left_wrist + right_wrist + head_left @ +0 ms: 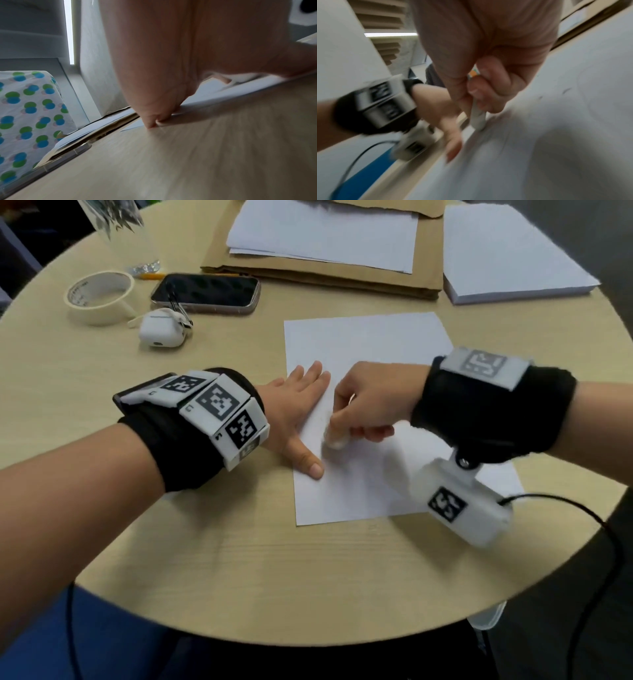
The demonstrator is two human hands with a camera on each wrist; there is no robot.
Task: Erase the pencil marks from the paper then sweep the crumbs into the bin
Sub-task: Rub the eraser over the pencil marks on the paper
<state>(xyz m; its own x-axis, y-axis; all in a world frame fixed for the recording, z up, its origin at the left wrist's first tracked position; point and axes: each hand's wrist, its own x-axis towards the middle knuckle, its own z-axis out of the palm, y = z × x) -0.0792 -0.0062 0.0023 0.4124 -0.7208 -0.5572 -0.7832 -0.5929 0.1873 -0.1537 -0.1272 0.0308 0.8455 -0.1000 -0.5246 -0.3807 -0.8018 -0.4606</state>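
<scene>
eraser (335,441): blurred, mostly hidden in right hand (371,405) | pencil marks: too faint | bin: unseen

Black wrist straps (493,409) with white coded marker blocks (219,405), black cable (589,518)

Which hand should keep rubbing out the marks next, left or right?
Right. The right hand already pinches the eraser, its tip on the paper. The left hand lies flat on the paper's left edge, pinning it.

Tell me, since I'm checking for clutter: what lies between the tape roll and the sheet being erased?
In the head view, a white earbud case lies between the tape roll and the sheet.
</scene>
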